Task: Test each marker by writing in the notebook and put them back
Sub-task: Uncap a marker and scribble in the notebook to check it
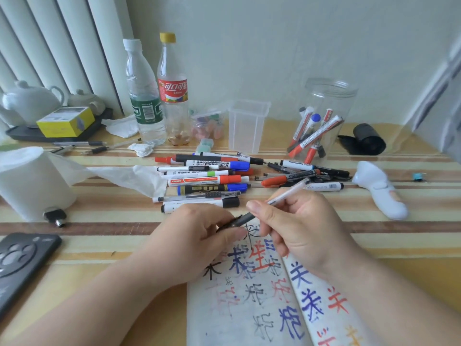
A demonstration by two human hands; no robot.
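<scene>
An open notebook (249, 308) lies at the front, covered in red, blue and black written characters. Above its top edge my right hand (299, 228) grips a thin clear pen (287, 194) with a dark tip section. My left hand (199, 238) pinches a dark cap (228, 223) at that pen's tip end. Behind the hands a pile of several markers (212, 176) lies on the striped table. A clear jar (324, 121) at the back right holds several more markers.
Two plastic bottles (159, 96), a small clear square container (247, 126) and a tissue roll (32, 186) stand around the pile. A black phone (22, 258) lies front left, a white device (381, 191) right, a teapot tray (50, 131) back left.
</scene>
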